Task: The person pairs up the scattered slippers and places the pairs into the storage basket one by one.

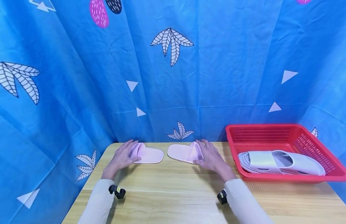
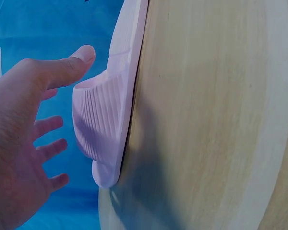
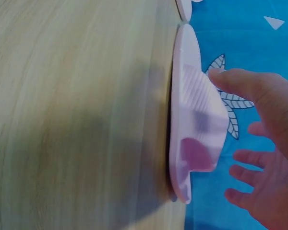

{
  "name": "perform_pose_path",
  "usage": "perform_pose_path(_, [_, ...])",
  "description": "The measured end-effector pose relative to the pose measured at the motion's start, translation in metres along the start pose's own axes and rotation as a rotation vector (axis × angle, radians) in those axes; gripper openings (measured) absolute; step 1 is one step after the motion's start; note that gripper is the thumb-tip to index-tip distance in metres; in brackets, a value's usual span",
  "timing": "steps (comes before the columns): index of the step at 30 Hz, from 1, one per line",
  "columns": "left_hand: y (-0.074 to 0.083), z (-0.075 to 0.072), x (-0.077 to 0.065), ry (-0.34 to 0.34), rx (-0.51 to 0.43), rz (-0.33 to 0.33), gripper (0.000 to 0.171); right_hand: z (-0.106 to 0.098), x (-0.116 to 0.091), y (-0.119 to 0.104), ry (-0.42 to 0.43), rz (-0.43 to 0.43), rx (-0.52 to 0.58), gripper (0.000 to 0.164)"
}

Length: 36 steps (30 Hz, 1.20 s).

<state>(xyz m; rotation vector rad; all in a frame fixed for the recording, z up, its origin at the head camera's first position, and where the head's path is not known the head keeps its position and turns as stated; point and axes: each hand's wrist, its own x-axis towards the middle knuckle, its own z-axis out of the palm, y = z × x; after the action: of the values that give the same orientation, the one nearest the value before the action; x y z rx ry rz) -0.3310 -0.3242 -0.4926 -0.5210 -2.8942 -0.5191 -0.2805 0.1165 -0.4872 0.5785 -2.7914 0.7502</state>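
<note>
Two pale pink slippers lie sole down near the table's back edge, their ends with a small gap between them. The left slipper (image 1: 151, 155) has its ribbed strap (image 2: 98, 115) beside my left hand (image 1: 122, 158), whose thumb and fingers are spread apart around it. In the left wrist view, blue shows between that hand and the strap. Over the right slipper (image 1: 179, 152), my right hand (image 1: 211, 158) reaches in from the right, fingers loosely bent. The thumb tip comes close to the ribbed strap (image 3: 201, 105) in the right wrist view. Neither hand grips anything.
A red plastic basket (image 1: 273, 178) stands at the right of the wooden table (image 1: 167, 199), close to my right forearm. White slippers (image 1: 263, 160) lie inside it. A blue patterned curtain (image 1: 223, 68) hangs behind the table and along its left side.
</note>
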Motion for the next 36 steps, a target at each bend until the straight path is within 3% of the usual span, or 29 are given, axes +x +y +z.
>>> perform_pose_path(13, [-0.001, 0.003, 0.007, -0.087, -0.039, -0.053, 0.094, 0.007, 0.008, 0.006, -0.064, 0.076, 0.021, 0.104])
perform_pose_path(21, [-0.006, 0.011, 0.012, -0.111, -0.066, -0.085, 0.103, 0.009, 0.016, 0.003, -0.063, 0.079, 0.029, 0.103])
perform_pose_path(28, [-0.011, 0.016, 0.011, -0.127, -0.062, -0.107, 0.115, 0.015, 0.019, 0.004, -0.115, 0.124, 0.047, 0.105])
perform_pose_path(36, [-0.019, 0.02, 0.01, -0.152, -0.15, -0.123, 0.12, 0.023, 0.021, 0.005, -0.11, 0.119, 0.035, 0.115])
